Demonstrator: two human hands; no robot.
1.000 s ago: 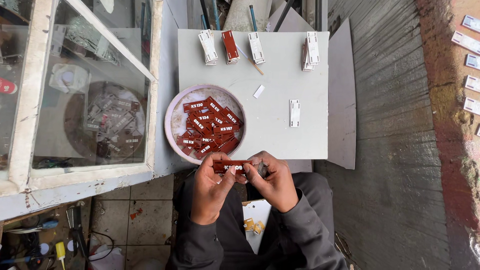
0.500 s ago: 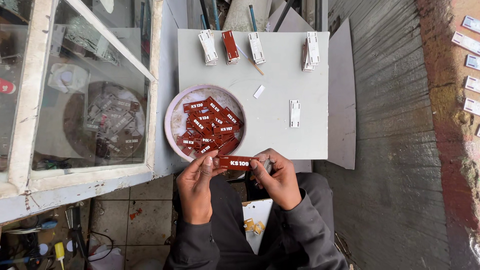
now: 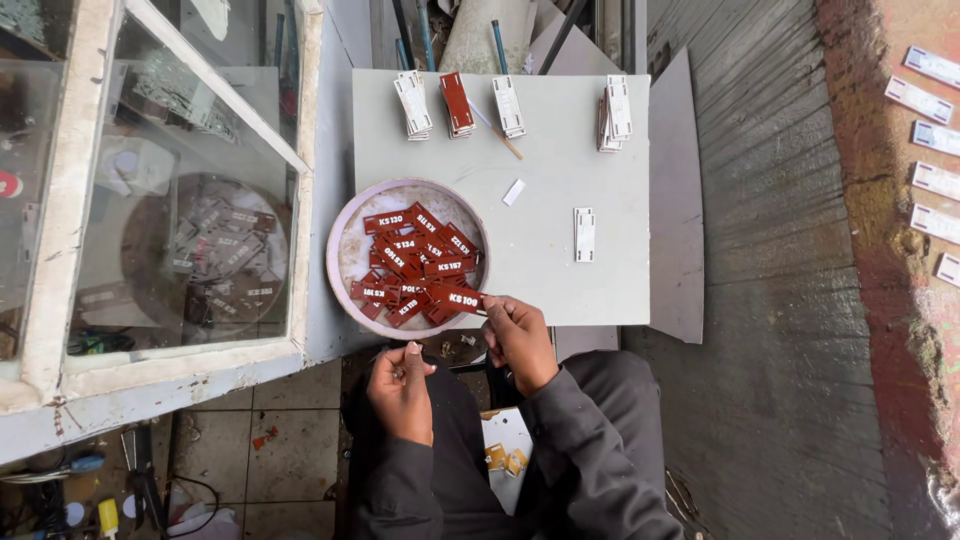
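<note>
Fingers [image 3: 492, 306] of right hand [image 3: 520, 335] pinching one red tag [image 3: 457, 297] at bowl [image 3: 345, 222] rim, left hand [image 3: 402, 385] loosely curled, holding nothing visible, four tag stacks [image 3: 510, 106] upper frame, grey tabletop [image 3: 560, 180], glass case [image 3: 150, 190] left.

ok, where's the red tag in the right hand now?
Head view, centre: the right hand pinches the red tag at the near right rim of the round bowl, over the pile of red tags.

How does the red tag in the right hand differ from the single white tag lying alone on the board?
The red tag is dark red with white lettering; the white tag is pale. The red tag is pinched by the right hand over the rim of the bowl; the white tag lies untouched on the grey board. The red tag lies roughly crosswise, the white tag lengthwise. Both are small flat rectangles.
</note>
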